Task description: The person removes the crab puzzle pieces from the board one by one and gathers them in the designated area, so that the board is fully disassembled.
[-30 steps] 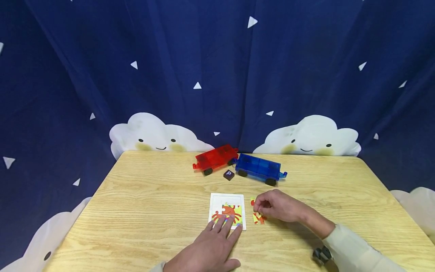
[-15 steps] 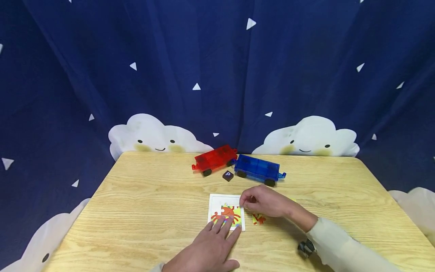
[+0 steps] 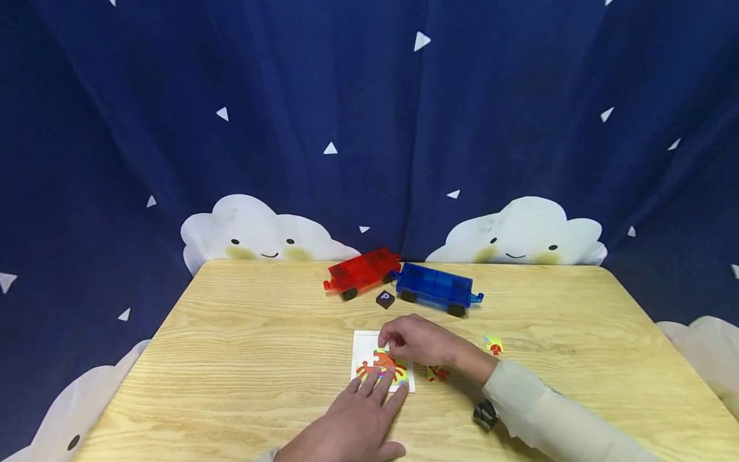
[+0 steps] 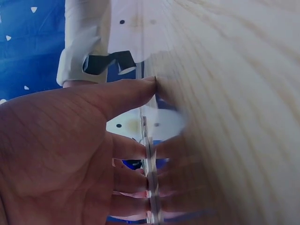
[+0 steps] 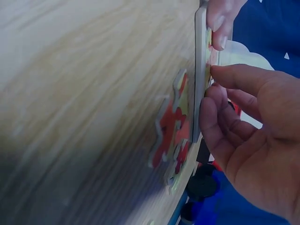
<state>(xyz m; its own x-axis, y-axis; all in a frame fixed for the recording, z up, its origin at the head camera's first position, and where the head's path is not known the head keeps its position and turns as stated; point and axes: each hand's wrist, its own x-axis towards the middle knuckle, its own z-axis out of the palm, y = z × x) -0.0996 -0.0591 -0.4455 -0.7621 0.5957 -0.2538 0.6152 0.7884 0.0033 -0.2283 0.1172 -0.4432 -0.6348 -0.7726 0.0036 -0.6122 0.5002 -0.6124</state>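
My left hand (image 3: 358, 423) lies flat with spread fingers on the lower part of a white-framed puzzle board (image 3: 357, 346) showing a red crab on yellow. Above the board's upper middle, my right hand (image 3: 418, 340) pinches a small puzzle piece, mostly hidden by its fingertips. The right wrist view shows the right thumb and fingers (image 5: 253, 112) close to the board (image 5: 199, 70). Loose crab pieces (image 3: 437, 373) lie just right of the board, and another piece (image 3: 493, 345) rests farther right. In the left wrist view, the left hand (image 4: 61, 154) has its fingertips on the board's edge.
Behind the board stand a red wheeled car (image 3: 364, 270) and a blue one (image 3: 434, 285), their near ends meeting. A small dark tile marked P (image 3: 385, 299) lies in front of them. A blue curtain (image 3: 300, 128) hangs behind the wooden table (image 3: 260, 321).
My right hand has moved left from the loose pieces to over the board, carrying one piece. The far-right loose piece has come into view. My left hand has stayed on the board.
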